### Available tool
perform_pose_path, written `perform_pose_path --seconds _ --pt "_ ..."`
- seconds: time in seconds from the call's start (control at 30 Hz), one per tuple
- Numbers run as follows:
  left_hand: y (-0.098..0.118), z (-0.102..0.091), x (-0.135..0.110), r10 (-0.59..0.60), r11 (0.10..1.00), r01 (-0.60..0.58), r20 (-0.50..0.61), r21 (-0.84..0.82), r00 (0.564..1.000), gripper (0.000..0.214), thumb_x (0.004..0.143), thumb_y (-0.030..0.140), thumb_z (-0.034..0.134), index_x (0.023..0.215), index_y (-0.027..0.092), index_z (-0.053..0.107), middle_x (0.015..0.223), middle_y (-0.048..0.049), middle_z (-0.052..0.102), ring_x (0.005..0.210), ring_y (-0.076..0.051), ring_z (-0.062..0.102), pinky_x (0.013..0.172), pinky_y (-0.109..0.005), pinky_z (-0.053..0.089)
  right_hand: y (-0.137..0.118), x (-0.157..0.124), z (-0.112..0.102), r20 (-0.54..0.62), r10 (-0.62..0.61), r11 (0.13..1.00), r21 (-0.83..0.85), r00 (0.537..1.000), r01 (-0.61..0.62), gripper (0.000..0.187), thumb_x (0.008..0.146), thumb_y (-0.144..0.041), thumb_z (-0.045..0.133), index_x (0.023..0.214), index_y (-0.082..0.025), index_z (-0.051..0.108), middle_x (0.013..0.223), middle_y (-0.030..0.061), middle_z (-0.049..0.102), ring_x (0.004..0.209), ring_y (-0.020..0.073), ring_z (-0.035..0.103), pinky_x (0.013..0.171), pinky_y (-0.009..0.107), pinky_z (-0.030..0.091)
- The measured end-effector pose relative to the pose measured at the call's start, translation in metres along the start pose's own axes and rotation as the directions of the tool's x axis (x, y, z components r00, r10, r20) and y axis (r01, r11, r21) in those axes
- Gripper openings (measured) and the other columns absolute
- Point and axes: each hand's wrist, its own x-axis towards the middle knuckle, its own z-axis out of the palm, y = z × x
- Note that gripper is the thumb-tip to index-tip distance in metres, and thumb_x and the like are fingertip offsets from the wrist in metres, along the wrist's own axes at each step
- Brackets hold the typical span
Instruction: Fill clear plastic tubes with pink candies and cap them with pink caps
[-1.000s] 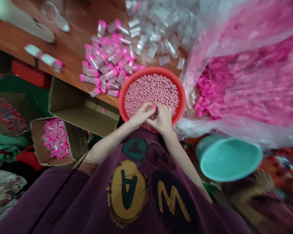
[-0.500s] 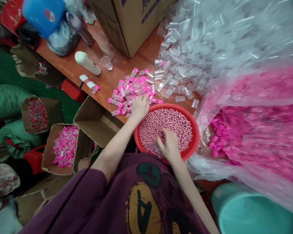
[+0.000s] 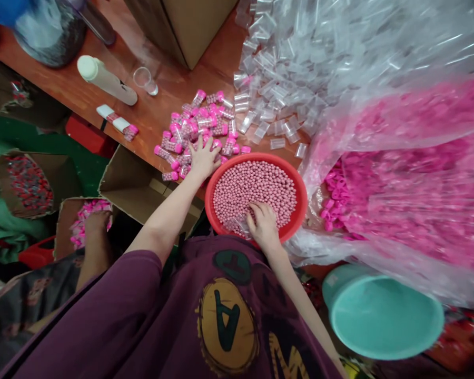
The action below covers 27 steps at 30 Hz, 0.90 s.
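A red bowl (image 3: pixel 296 179) full of small pink balls (image 3: pixel 256 184) sits at the table's near edge. My right hand (image 3: pixel 264 225) rests in its near side, fingers curled round a clear tube (image 3: pixel 242 223). My left hand (image 3: pixel 204 158) lies with fingers spread on a heap of filled, pink-capped tubes (image 3: pixel 197 129) just left of the bowl. Empty clear tubes (image 3: pixel 272 100) are piled behind the bowl.
A plastic bag of pink caps (image 3: pixel 411 179) lies to the right, a teal basin (image 3: pixel 383 316) below it. Open cardboard boxes (image 3: pixel 138 184) stand under the table edge at left, one holding pink tubes (image 3: pixel 87 218). A white bottle (image 3: pixel 106 81), a small cup (image 3: pixel 144 80) and a large carton (image 3: pixel 181 26) sit farther back.
My hands have parted from over the bowl: the left went out to the heap of filled tubes, the right stayed in the balls. The view has swung toward the table's back.
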Motion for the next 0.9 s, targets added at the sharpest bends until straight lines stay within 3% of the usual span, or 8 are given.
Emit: perform_pose_path --seconds 0.2,0.33,0.43,0.57,0.63,0.7,0.8,0.9 --pt "-0.031 0.016 -0.062 -0.155 0.987 0.155 -0.016 0.034 0.988 0.059 0.104 0.045 0.056 0.159 0.026 0.065 0.177 -0.0167 0.045 0.17 -0.05 0.025 0.131 -0.083 0.023 0.003 -0.004 0.007 -0.045 0.002 1.0 0.0 0.999 -0.002 0.035 0.113 -0.033 0.051 0.13 -0.013 0.074 0.128 0.0201 0.075 0.124 0.0346 0.065 0.11 0.054 0.055" --pt "-0.037 0.014 -0.078 -0.202 0.973 0.204 -0.033 0.104 0.979 0.05 0.104 0.047 0.054 0.132 0.016 0.083 0.152 -0.0228 0.066 0.162 -0.05 0.037 0.134 -0.084 0.013 0.003 -0.004 0.008 -0.075 -0.021 1.0 -0.009 0.997 0.02 0.035 0.113 -0.034 0.052 0.13 -0.012 0.074 0.128 0.0206 0.075 0.123 0.0345 0.065 0.108 0.053 0.055" --pt "-0.023 0.013 -0.057 -0.168 0.982 0.173 -0.066 0.075 0.984 0.053 0.108 0.052 0.051 0.121 0.013 0.085 0.148 -0.0239 0.068 0.158 -0.048 0.043 0.138 -0.078 0.011 0.003 -0.003 0.007 -0.075 -0.05 0.998 -0.039 0.996 0.047 0.034 0.113 -0.033 0.052 0.13 -0.012 0.073 0.127 0.0202 0.076 0.12 0.0342 0.066 0.105 0.052 0.055" --pt "-0.001 0.024 0.004 0.129 0.99 -0.132 -0.075 -0.04 0.989 0.052 0.112 0.037 0.044 0.158 0.022 0.063 0.179 -0.0127 0.044 0.172 -0.037 0.027 0.139 -0.072 0.014 0.004 -0.002 0.006 -0.062 -0.09 0.995 -0.056 0.994 0.086 0.034 0.114 -0.032 0.051 0.13 -0.012 0.073 0.124 0.0192 0.076 0.119 0.0336 0.066 0.105 0.052 0.055" --pt "0.004 0.031 0.034 0.324 0.943 -0.327 -0.054 -0.059 0.945 0.057 0.111 0.033 0.042 0.167 0.029 0.051 0.185 -0.006 0.034 0.176 -0.034 0.018 0.138 -0.073 0.01 0.006 -0.002 0.007 -0.051 -0.107 0.993 -0.06 0.993 0.103 0.034 0.114 -0.033 0.052 0.13 -0.012 0.073 0.123 0.0192 0.076 0.119 0.0337 0.065 0.105 0.052 0.055" --pt "0.005 0.038 0.054 0.472 0.879 -0.471 0.002 -0.072 0.881 0.06 0.108 0.034 0.046 0.168 0.033 0.05 0.186 -0.0037 0.032 0.177 -0.034 0.014 0.137 -0.074 0.006 0.007 -0.002 0.009 -0.036 -0.106 0.993 -0.064 0.994 0.104 0.033 0.114 -0.033 0.052 0.129 -0.013 0.073 0.123 0.0191 0.076 0.119 0.0339 0.065 0.105 0.052 0.055" --pt "0.001 0.046 0.063 0.557 0.83 -0.549 0.09 -0.097 0.826 0.059 0.105 0.035 0.052 0.164 0.034 0.057 0.185 -0.0042 0.035 0.177 -0.037 0.011 0.137 -0.074 0.002 0.009 -0.001 0.011 -0.012 -0.078 0.995 -0.063 0.997 0.077 0.035 0.113 -0.033 0.051 0.129 -0.013 0.073 0.124 0.0202 0.075 0.119 0.0342 0.064 0.107 0.054 0.055" --pt "-0.011 0.052 0.046 0.527 0.849 -0.514 0.125 -0.123 0.84 0.058 0.103 0.034 0.055 0.161 0.034 0.062 0.184 -0.0061 0.037 0.176 -0.038 0.014 0.137 -0.074 -0.002 0.01 -0.001 0.014 0.013 -0.058 0.997 -0.05 0.998 0.058 0.036 0.113 -0.034 0.051 0.13 -0.012 0.073 0.125 0.0212 0.074 0.12 0.0343 0.063 0.108 0.055 0.055"
